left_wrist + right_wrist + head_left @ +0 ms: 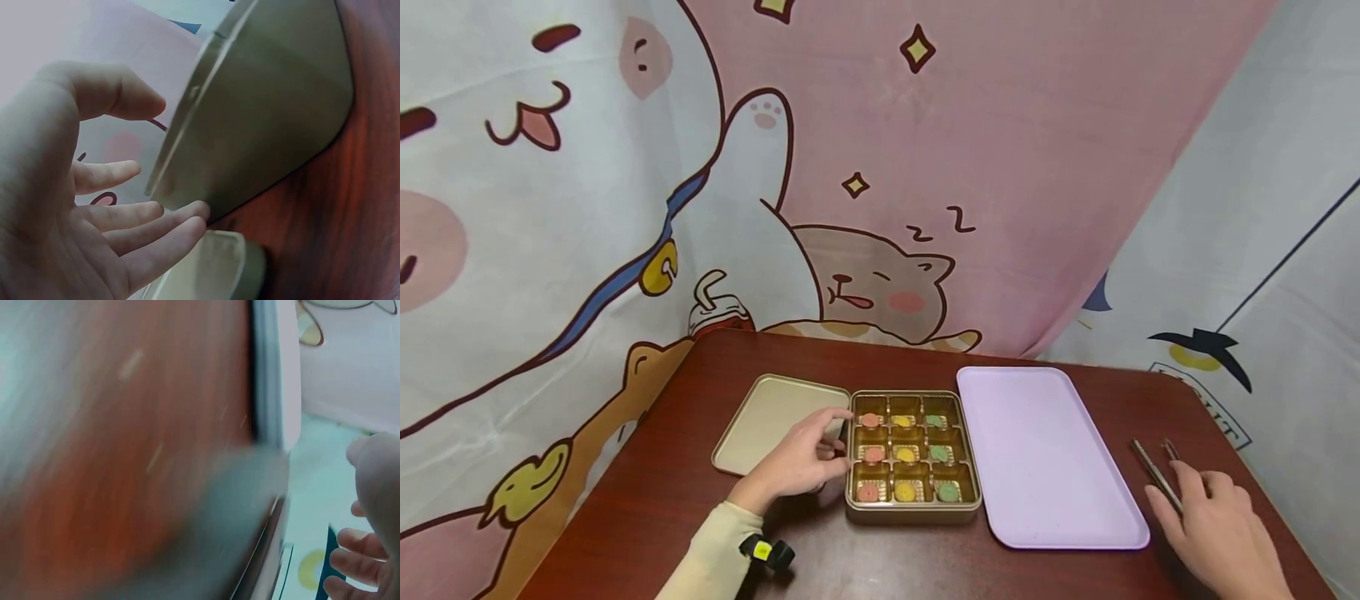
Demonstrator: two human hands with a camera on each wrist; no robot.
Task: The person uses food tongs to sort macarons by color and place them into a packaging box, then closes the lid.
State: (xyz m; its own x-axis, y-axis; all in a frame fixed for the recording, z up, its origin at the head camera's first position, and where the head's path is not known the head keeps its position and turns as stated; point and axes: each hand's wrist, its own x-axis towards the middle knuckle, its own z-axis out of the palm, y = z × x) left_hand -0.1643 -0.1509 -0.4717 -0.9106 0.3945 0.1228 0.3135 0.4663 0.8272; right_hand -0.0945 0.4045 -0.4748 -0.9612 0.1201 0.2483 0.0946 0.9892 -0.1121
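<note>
A gold tin (913,515) with a divided gold insert stands on the table. Small round pieces sit in its compartments: pinkish-red (870,420) on the left, yellow (905,454) in the middle, green (949,492) on the right. My left hand (801,454) is at the tin's left side, thumb and fingers apart and loosely bent. The left wrist view shows its fingertips near the tin wall (275,94); contact is unclear. At the far right, my right hand (1221,525) is over metal tweezers (1156,475), its fingers spread. Nothing is visibly gripped.
The tin's flat gold lid (767,421) lies left of the tin, partly behind my left hand. A pale purple tray (1048,454) lies between the tin and my right hand. Cartoon-printed cloth (1000,167) hangs behind the dark red-brown table (647,508).
</note>
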